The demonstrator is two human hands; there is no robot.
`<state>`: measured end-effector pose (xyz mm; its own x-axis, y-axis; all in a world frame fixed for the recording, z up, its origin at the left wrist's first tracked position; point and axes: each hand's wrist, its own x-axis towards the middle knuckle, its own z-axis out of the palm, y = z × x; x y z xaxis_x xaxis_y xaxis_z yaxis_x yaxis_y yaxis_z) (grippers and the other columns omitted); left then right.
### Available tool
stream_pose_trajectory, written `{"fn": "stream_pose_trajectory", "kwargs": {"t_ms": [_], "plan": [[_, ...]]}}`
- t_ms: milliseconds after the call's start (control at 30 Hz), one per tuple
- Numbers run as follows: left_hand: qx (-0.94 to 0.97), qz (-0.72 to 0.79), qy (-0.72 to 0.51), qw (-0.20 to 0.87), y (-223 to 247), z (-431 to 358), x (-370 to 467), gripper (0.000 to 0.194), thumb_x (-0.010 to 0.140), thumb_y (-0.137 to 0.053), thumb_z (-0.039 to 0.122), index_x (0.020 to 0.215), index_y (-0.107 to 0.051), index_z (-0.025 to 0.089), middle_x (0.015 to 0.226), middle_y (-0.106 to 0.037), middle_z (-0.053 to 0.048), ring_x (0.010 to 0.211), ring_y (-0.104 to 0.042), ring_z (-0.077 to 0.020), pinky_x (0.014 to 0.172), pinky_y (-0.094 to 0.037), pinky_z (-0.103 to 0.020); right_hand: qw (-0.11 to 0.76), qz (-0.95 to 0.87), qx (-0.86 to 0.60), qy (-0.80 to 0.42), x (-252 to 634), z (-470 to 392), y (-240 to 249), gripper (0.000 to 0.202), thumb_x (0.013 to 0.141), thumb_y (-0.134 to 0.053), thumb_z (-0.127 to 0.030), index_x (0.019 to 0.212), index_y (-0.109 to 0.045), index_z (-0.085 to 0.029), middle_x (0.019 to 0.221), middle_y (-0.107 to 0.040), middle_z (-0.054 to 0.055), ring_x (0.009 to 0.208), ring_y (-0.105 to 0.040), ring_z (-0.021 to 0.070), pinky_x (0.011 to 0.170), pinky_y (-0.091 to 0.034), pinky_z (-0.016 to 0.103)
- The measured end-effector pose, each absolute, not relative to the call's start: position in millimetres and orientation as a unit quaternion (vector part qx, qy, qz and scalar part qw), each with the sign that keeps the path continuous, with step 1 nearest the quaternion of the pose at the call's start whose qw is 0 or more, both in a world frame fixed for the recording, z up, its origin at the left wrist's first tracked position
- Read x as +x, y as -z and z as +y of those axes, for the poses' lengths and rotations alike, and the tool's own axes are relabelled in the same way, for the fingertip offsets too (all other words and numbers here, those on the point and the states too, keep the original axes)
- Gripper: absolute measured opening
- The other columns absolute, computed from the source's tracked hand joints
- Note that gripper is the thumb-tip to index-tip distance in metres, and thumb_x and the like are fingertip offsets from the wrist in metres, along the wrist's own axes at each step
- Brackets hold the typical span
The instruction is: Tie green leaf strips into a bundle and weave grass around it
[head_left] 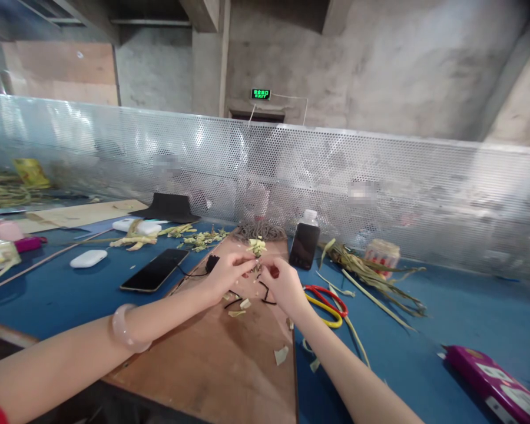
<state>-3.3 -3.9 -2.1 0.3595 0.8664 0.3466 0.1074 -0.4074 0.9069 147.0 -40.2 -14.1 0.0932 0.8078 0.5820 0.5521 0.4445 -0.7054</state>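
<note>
Over a brown wooden board (194, 371), my left hand (229, 275) and my right hand (282, 282) meet fingertip to fingertip. Each has thumb and forefinger pinched together. What lies between the fingers is too small and hidden to name. Pieces of thin black cord (267, 294) show just below them, one close under my right fingers; I cannot tell if it is held. Pale yellow-green husk pieces (257, 245) lie just beyond my fingertips, and small pale scraps (245, 304) are scattered below. A black bundle (211, 263) sits beside my left hand.
Left on the blue tabletop (88, 300) are a phone (155, 271) and a white case (88, 258). Red-and-yellow-handled scissors (331, 306), dried leaves (371, 271) and a purple carton (490, 377) lie right. A second phone (304, 244) leans on a bottle (310, 217) before a perforated metal screen (335, 171).
</note>
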Motion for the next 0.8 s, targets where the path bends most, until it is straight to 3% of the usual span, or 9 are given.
{"fn": "stream_pose_trajectory", "kwargs": {"t_ms": [367, 633, 800], "plan": [[0.689, 0.338, -0.460, 0.447, 6.4, -0.1, -2.6, 0.021, 0.075, -0.060, 0.031, 0.089, -0.066, 0.016, 0.085, -0.064, -0.003, 0.072, -0.054, -0.0132, 0.065, -0.041, -0.023, 0.557, -0.652, -0.463, -0.224, 146.0, -39.1, 16.1, 0.024, 0.080, -0.048, -0.028, 0.084, -0.068, -0.014, 0.078, -0.068, 0.005, 0.071, -0.060, 0.0173, 0.066, -0.045, 0.027], [0.690, 0.323, -0.459, 0.457, 8.2, -0.1, -2.6, 0.024, 0.075, -0.061, 0.033, 0.089, -0.067, 0.016, 0.083, -0.064, -0.003, 0.071, -0.054, -0.0136, 0.064, -0.040, -0.024, 0.562, -0.620, -0.498, -0.226, 147.4, -38.0, 14.9, 0.024, 0.077, -0.051, -0.028, 0.086, -0.067, -0.013, 0.077, -0.068, 0.006, 0.069, -0.060, 0.0177, 0.064, -0.046, 0.027], [0.687, 0.336, -0.460, 0.452, 9.2, 1.2, -2.7, 0.024, 0.074, -0.061, 0.036, 0.089, -0.067, 0.017, 0.083, -0.065, -0.004, 0.071, -0.055, -0.0145, 0.063, -0.039, -0.024, 0.523, -0.652, -0.502, -0.221, 144.7, -41.2, 13.2, 0.019, 0.076, -0.053, -0.031, 0.072, -0.062, -0.014, 0.066, -0.063, 0.003, 0.061, -0.056, 0.0162, 0.058, -0.042, 0.026]]}}
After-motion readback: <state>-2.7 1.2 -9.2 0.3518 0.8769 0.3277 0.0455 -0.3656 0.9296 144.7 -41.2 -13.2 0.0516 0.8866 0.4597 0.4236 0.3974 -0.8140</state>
